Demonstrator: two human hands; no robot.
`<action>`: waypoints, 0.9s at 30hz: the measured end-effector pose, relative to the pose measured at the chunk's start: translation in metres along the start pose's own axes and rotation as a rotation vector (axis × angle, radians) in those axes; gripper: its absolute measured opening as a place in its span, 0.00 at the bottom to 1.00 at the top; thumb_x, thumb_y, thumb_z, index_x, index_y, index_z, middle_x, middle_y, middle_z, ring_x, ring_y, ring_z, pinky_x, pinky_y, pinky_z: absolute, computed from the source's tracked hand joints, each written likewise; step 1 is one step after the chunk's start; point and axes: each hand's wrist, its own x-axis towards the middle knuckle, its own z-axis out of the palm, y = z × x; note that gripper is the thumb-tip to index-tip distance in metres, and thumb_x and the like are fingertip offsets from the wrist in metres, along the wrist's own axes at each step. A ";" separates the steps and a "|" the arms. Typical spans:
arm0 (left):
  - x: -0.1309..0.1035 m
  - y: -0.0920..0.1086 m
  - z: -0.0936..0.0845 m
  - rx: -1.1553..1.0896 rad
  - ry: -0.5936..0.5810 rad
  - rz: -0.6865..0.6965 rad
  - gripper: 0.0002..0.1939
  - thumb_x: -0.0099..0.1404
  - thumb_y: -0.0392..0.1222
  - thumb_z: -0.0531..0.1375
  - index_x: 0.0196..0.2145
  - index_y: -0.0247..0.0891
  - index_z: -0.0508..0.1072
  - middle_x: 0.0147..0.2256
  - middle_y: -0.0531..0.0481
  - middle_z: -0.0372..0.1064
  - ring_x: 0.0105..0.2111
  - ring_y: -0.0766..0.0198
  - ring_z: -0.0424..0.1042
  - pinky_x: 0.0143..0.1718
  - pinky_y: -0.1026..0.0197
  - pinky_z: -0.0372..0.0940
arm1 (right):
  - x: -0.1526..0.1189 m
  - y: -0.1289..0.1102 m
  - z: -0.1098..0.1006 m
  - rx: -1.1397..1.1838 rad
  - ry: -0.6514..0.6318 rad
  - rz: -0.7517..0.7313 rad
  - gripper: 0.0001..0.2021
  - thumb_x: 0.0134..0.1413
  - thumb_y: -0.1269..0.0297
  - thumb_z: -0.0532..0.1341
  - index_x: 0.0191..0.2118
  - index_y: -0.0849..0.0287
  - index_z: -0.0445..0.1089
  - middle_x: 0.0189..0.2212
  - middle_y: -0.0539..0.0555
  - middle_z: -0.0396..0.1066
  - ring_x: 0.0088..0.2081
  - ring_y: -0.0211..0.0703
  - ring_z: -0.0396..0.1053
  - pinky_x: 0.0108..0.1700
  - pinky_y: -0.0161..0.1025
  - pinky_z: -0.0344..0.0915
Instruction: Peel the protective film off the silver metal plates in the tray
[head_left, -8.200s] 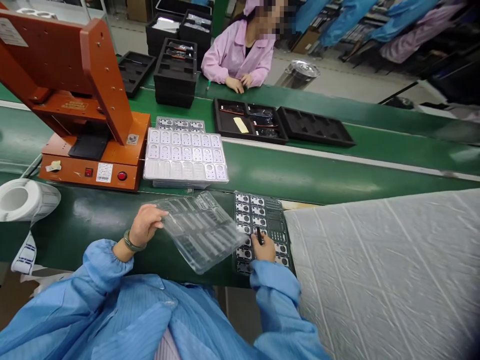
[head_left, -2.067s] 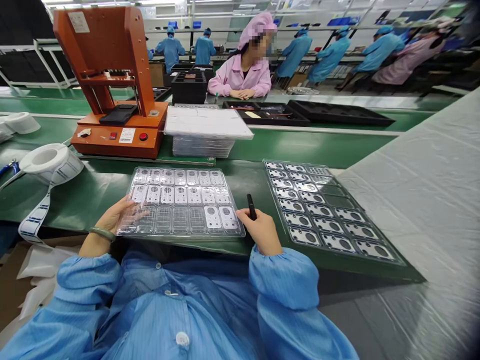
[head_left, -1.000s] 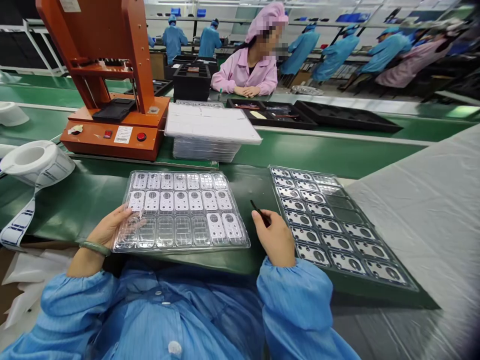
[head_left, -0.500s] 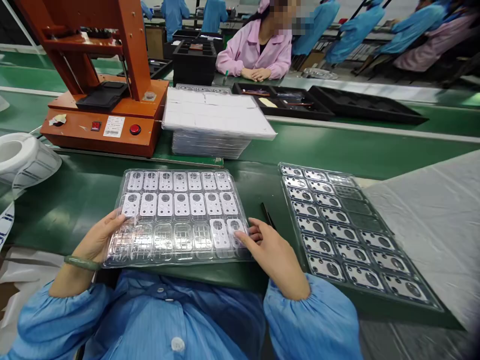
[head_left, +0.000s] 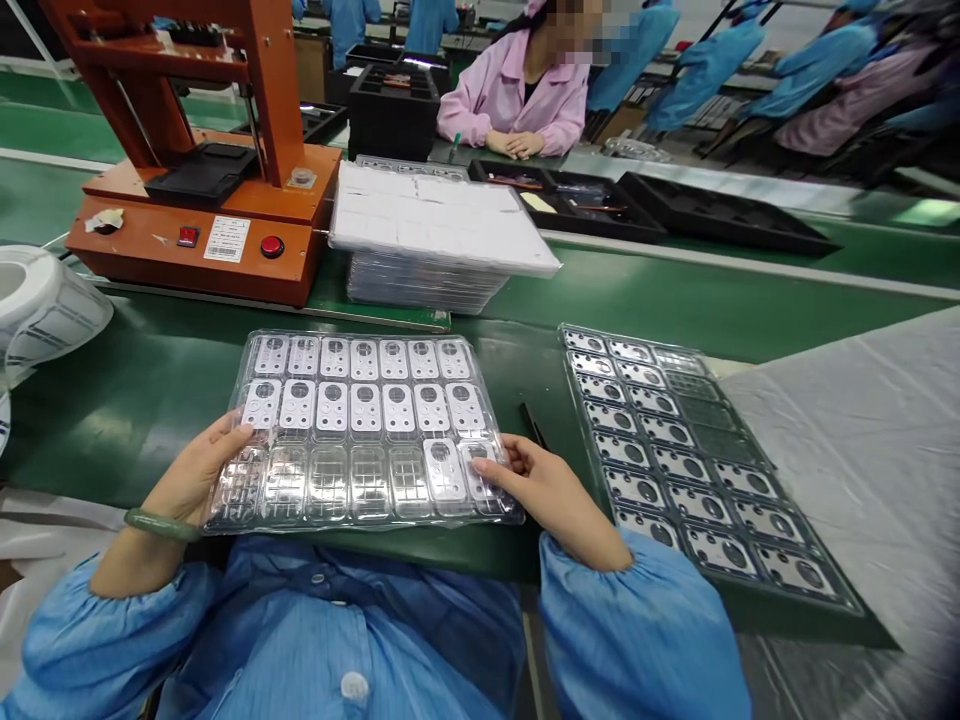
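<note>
Both hands grip a clear plastic tray (head_left: 367, 480) by its short sides, just over the green bench. My left hand (head_left: 196, 468) is closed on its left edge, thumb on top. On the right edge, my right hand (head_left: 551, 490) pinches with the thumb over the corner pocket and the fingers beneath. White rounded plates with holes (head_left: 400, 408) fill the tray's two far rows. The near row has two such plates at its right end; its other pockets are bare. To the right lies a second clear tray (head_left: 724, 430) of similar plates with dark edges, some pockets without plates.
An orange press (head_left: 202, 230) stands at the back left, beside a stack of clear trays (head_left: 420, 285) topped by white sheets. A label roll (head_left: 56, 315) sits far left. A dark pen-like tool (head_left: 534, 425) lies between the trays. A co-worker in pink (head_left: 517, 95) sits opposite.
My right hand has shifted slightly to the right along with the tray's right end. The view has moved a little; both hands keep their hold.
</note>
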 end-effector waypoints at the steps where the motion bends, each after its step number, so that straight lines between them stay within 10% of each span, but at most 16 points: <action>1: 0.000 0.000 0.000 -0.002 -0.005 0.000 0.18 0.60 0.32 0.63 0.48 0.35 0.71 0.38 0.40 0.78 0.31 0.54 0.80 0.32 0.57 0.77 | -0.001 0.002 0.001 0.010 0.012 -0.015 0.25 0.40 0.47 0.67 0.43 0.57 0.72 0.30 0.54 0.74 0.33 0.49 0.72 0.35 0.43 0.68; 7: 0.002 -0.002 -0.002 -0.007 -0.052 0.040 0.24 0.59 0.34 0.64 0.54 0.37 0.69 0.42 0.41 0.78 0.37 0.52 0.79 0.37 0.55 0.77 | -0.007 0.018 0.010 0.105 0.110 -0.110 0.26 0.42 0.45 0.68 0.45 0.54 0.68 0.41 0.56 0.74 0.41 0.51 0.71 0.45 0.47 0.68; 15: 0.001 0.001 0.000 -0.011 -0.031 0.044 0.22 0.59 0.32 0.62 0.52 0.35 0.70 0.45 0.40 0.76 0.43 0.49 0.78 0.39 0.55 0.77 | -0.019 0.010 0.016 0.590 -0.059 0.012 0.27 0.39 0.50 0.72 0.44 0.53 0.63 0.36 0.52 0.78 0.37 0.47 0.76 0.42 0.46 0.74; 27: 0.004 -0.001 -0.009 0.046 -0.124 0.053 0.24 0.57 0.37 0.67 0.52 0.41 0.71 0.53 0.43 0.72 0.54 0.47 0.71 0.46 0.52 0.75 | -0.022 0.006 0.012 0.637 -0.138 0.062 0.27 0.38 0.52 0.73 0.45 0.55 0.71 0.38 0.55 0.79 0.40 0.52 0.77 0.45 0.49 0.74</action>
